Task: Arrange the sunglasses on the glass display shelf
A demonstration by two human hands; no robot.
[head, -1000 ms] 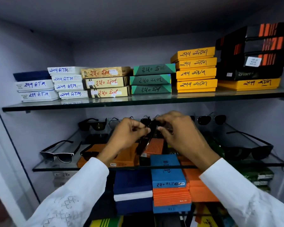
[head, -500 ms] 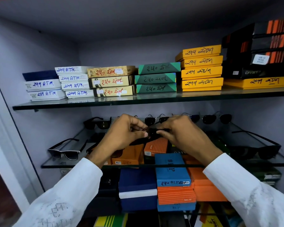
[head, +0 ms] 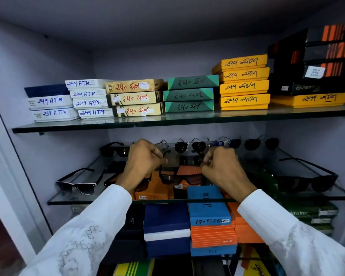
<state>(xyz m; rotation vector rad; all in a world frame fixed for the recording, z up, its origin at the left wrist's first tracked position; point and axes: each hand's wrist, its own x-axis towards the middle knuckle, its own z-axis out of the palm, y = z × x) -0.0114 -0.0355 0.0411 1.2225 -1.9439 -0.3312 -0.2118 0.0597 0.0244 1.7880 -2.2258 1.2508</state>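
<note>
Both hands over the middle glass display shelf (head: 112, 201), holding one dark pair of sunglasses (head: 179, 176) between them, low over the shelf centre; left hand (head: 141, 162) pinches what looks like the left temple arm with its grip closed on it; right hand (head: 221, 168) curled at the right temple side, grip closed, the contact point itself blurred so I judge rather than see it is on the frame; lenses hang toward the camera, above orange boxes (head: 153, 193) seen through the glass; can't tell if the frame touches the shelf yet. Risks, as judgement: thin temples held by fingertips only, so a slip from either hand would tip the pair and knock it on the glass, scratching lenses; the back row of aviators (head: 190, 146) sits just behind the knuckles, so pushing the pair further back could nudge them out of line or off their lean against the wall; the black-and-white pair (head: 78, 185) on the left and the big black pair (head: 307, 180) on the right sit near the front edge, well apart from the hands, but a wide sleeve (head: 92, 226) sweep on withdrawal could drag one off; uneven release would leave the pair crooked to the row; transparent shelf makes depth hard to read, so it could be set too near the front edge and slide off.
</note>
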